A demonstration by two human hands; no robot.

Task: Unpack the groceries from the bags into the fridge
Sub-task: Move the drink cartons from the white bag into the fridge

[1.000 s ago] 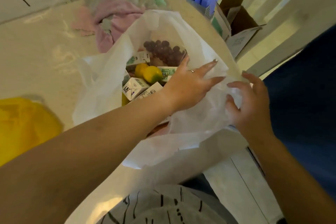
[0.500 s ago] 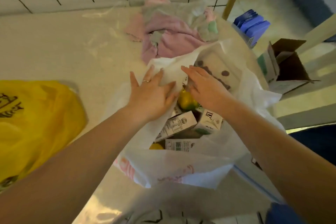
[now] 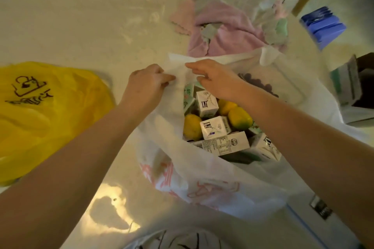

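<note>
A white plastic bag (image 3: 202,180) with pink print lies open on the pale counter (image 3: 81,36). Inside it are several small white cartons (image 3: 215,128), yellow-green citrus fruits (image 3: 239,117) and a clear box of dark grapes (image 3: 261,84) at the far right. My left hand (image 3: 146,85) pinches the bag's far rim with curled fingers. My right hand (image 3: 212,79) pinches the same rim just to the right, above the cartons. The two hands are almost touching.
A yellow plastic bag (image 3: 44,111) lies at the left. Pink and grey cloths (image 3: 226,28) are bunched behind the white bag, by the tiled wall. Blue packs (image 3: 323,26) and an open cardboard box (image 3: 356,87) stand off the counter's right edge.
Both hands went from lying flat on the bag to pinching its far rim. The bag's mouth is wider and more cartons and fruit show. The view has shifted closer.
</note>
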